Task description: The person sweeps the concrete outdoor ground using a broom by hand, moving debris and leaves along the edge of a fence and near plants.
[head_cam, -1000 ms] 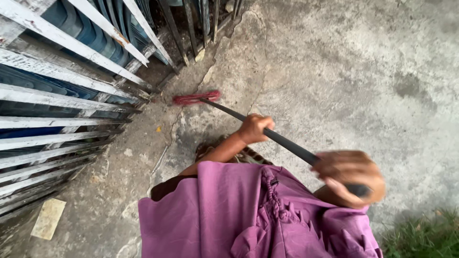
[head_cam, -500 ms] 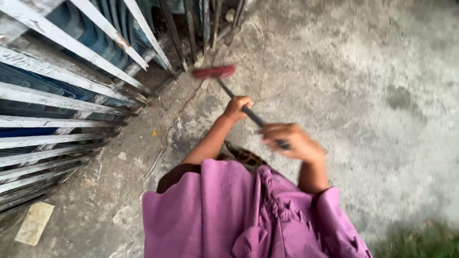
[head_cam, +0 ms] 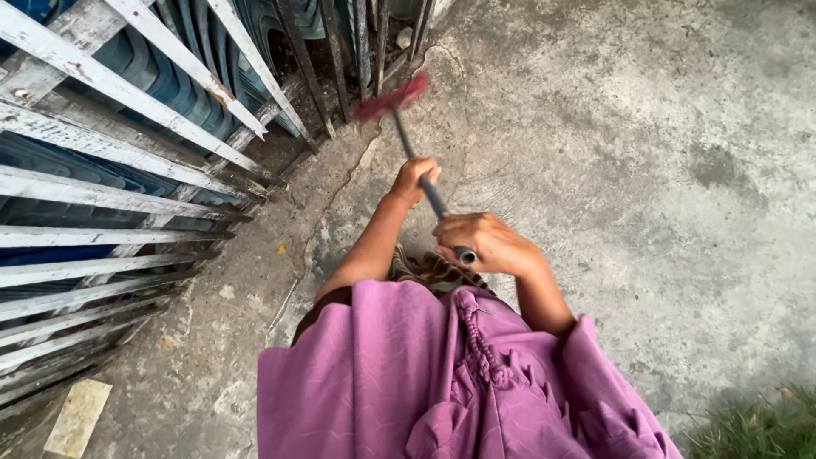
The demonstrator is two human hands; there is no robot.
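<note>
Grip, left hand: from the head view I see it wrapped closed round the broom handle partway down the shaft, just above centre frame, fingers curled over the top.
Grip, right hand: closed over the near end of the same handle, centre frame; the round end cap peeks out below the knuckles.
Broom head: red bristles, top centre of the frame, down on the concrete floor right at the foot of the dark metal bars.
Handle, look: thin, dark, straight, running from the right hand up to the bristles.
Handling, my judgement: I reckon it is light and stiff along the shaft, with soft, springy bristles that give against the floor. The smooth pole could twist or slip in a loose hold.
Where to hold, my judgement: two hands apart as now, one at the end to steer, one farther down to press.
Left of frame: white slatted fence, paint worn, blue behind it.
Floor: cracked and stained, a crack running from the bars toward the person's feet.
Lower left: pale flat slab lying on the ground.
Lower right corner: patch of grass.
Bottom centre: purple garment fills the frame below both arms.
</note>
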